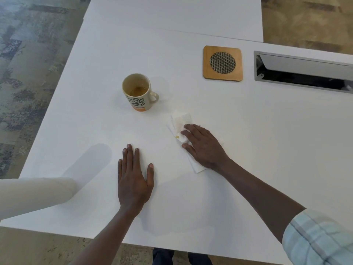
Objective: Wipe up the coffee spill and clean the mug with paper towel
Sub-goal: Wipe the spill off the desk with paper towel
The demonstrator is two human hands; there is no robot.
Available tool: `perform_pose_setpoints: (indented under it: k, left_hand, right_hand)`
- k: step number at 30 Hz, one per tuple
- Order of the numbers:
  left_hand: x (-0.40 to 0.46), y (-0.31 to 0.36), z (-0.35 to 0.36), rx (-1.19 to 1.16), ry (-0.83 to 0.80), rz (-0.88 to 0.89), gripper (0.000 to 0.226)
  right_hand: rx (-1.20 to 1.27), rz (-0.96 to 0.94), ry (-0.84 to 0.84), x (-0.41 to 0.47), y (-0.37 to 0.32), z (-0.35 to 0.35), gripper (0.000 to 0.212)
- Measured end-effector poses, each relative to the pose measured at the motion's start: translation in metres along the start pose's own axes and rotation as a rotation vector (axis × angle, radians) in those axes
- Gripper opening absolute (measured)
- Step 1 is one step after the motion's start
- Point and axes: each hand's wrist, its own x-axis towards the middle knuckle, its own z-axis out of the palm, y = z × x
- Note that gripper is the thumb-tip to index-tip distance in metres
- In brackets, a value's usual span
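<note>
A beige mug [139,91] with dark bean prints and an orange base stands upright on the white table [248,131], handle to the right, a little brown coffee in its bottom. To its lower right lies a folded white paper towel [179,123] with a small brown stain. My right hand [204,146] presses flat on the towel, fingers straight, covering its middle. My left hand [133,178] rests flat on the bare table below the mug, fingers spread, holding nothing.
A square wooden coaster [222,63] with a round mesh centre lies at the back right. Beside it is a metal cable slot [303,73] set in the table. A white paper towel roll [36,196] lies at the table's front left edge.
</note>
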Motion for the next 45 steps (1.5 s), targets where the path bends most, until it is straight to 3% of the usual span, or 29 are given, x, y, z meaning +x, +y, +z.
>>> perform_pose_setpoints:
  k: [7,12,17,21,24,27,29,32,37,41,45]
  left_hand:
    - [0.0,0.001,-0.001,-0.003,0.0,-0.005,0.072]
    - [0.001,0.0,0.001,-0.001,-0.001,-0.01,0.072]
    - [0.0,0.001,0.0,0.003,-0.001,-0.009,0.071]
    - [0.0,0.001,0.0,0.009,0.002,-0.007,0.072]
    - [0.0,0.001,-0.001,0.01,0.0,-0.008,0.071]
    - [0.0,0.002,0.0,0.001,0.004,-0.011,0.072]
    - [0.0,0.002,0.0,-0.001,0.009,-0.008,0.072]
    - [-0.001,0.002,-0.001,-0.002,0.008,-0.001,0.071]
    - [0.0,0.004,-0.003,-0.015,0.002,-0.004,0.072]
    - [0.0,0.004,-0.004,-0.013,-0.001,-0.009,0.072]
    - [-0.001,0.004,-0.003,-0.008,0.006,-0.005,0.072]
  right_hand:
    - [0.043,0.002,-0.033,-0.002,-0.002,-0.006,0.03]
    - [0.004,-0.133,-0.146,0.009,0.012,-0.024,0.027]
    - [0.009,-0.183,-0.078,0.002,0.009,-0.019,0.015]
    - [0.05,-0.079,-0.004,-0.013,-0.004,-0.003,0.016]
    - [0.052,0.016,0.054,-0.015,-0.012,-0.003,0.037]
    - [0.099,0.283,0.116,0.001,-0.016,-0.006,0.049]
    - [0.148,0.421,0.064,0.024,-0.026,-0.005,0.052]
    - [0.09,0.373,-0.067,0.039,-0.058,0.011,0.052]
    - [0.029,0.144,-0.126,-0.015,-0.087,0.026,0.048]
    - [-0.027,0.334,-0.03,-0.035,-0.043,0.008,0.046]
    - [0.086,0.517,-0.007,0.005,-0.017,0.0,0.047]
